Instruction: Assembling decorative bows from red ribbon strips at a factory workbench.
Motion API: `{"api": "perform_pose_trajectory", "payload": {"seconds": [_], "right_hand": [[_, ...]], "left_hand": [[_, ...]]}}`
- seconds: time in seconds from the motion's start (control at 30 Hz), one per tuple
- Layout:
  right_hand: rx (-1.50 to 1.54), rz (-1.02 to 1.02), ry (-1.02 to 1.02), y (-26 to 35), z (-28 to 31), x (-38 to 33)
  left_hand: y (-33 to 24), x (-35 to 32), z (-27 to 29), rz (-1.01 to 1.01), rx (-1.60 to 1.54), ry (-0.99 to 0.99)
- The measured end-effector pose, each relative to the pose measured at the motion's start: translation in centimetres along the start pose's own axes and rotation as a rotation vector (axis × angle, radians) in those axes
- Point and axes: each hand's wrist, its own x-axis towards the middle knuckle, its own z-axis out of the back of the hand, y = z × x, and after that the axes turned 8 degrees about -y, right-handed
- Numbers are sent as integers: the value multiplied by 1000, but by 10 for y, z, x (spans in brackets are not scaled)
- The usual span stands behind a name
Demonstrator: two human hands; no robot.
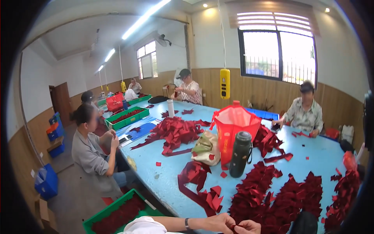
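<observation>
Pinching a mostly hidden dark red piece (233, 227) between closed fingertips, the left hand (219, 223) and the right hand (250, 227) are holding it low in the view, by the blue table (167, 189). Beyond them, dark red ribbon heaps (253, 193) are lying, and a dark green bottle (240, 156) is standing beside a red bag (225, 138). Leftward, a green crate (151, 211) is holding dark red material (120, 215).

Loose white sleeve (143, 226), 1 dark wristband (187, 223)
</observation>
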Motion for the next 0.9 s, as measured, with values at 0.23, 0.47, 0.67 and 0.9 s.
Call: {"api": "perform_pose_trajectory", "payload": {"seconds": [0.23, 0.47, 0.67, 0.9], "right_hand": [[-199, 234, 43, -15, -23, 17], [-353, 328, 115, -9, -41, 29], [-365, 259, 125, -7, -52, 28], [-223, 144, 61, -16, -54, 32]], "left_hand": [[5, -10, 22, 65, -182, 52], [11, -19, 44, -3, -132, 61], [30, -21, 52, 7, -209, 71], [23, -25, 56, 17, -279, 139]]}}
